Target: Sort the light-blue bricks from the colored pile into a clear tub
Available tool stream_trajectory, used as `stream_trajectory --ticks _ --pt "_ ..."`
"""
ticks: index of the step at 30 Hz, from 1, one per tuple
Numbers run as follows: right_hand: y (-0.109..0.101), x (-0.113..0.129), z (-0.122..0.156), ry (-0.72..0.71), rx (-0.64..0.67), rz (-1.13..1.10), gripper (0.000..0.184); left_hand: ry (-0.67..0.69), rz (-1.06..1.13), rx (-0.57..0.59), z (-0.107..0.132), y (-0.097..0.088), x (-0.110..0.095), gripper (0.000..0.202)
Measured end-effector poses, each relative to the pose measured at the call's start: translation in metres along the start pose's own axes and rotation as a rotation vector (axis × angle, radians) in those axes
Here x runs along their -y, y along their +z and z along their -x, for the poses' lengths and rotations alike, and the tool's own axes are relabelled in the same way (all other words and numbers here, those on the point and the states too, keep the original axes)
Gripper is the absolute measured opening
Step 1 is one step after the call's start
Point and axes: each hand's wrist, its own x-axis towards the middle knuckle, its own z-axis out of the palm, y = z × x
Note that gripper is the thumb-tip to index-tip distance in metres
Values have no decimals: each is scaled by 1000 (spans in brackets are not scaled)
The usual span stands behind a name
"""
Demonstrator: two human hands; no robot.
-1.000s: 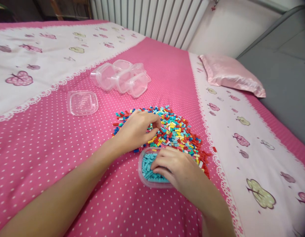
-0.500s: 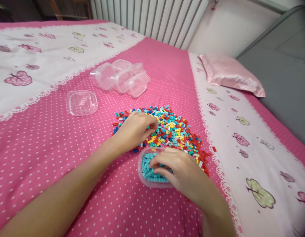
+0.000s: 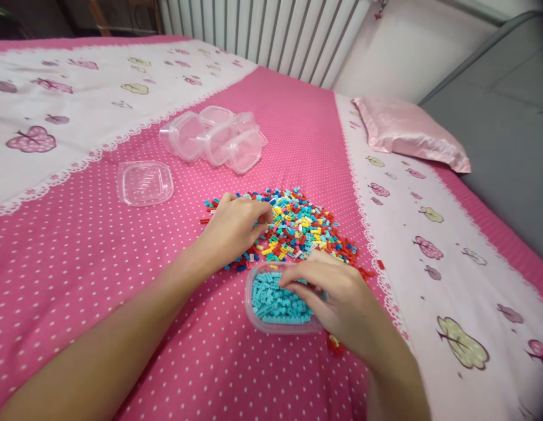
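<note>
A heap of small building bricks (image 3: 306, 228) in red, yellow, blue, white and turquoise lies on the bed. My left hand (image 3: 239, 225) rests over the heap's left side, fingers curled in a pinch; their tips are partly hidden, and so is anything between them. In front of the heap stands a clear plastic container (image 3: 250, 318) filled with turquoise bricks (image 3: 278, 301). Over its right part is my right hand (image 3: 339, 292), thumb and forefinger drawn close together. I cannot make out whether a brick is between them.
Several clear containers (image 3: 219, 140) lie grouped beyond the heap. A clear lid (image 3: 146, 183) is flat on the pink dotted bedspread (image 3: 175, 362) at the left. A few red and yellow bricks (image 3: 335, 345) sit beside the container. A pink pillow (image 3: 412, 134) is at the far right.
My right hand has shifted right and slightly up, uncovering more turquoise bricks in the container. My left hand has moved a little left over the heap.
</note>
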Motion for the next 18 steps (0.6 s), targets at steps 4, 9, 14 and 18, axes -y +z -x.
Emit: stream_trajectory --ticks 4,9,14,18 --pt "3 2 0 -9 151 -32 13 -20 -12 15 -1 0 -1 4" --pt "7 6 -1 -39 206 -42 17 -25 0 25 -1 1 -1 5" --pt "-5 7 -2 -91 -44 -92 19 -21 -12 11 1 -2 -2 7" --pt "-9 3 -1 -87 -398 -112 20 -61 -31 -25 2 -7 -3 13"
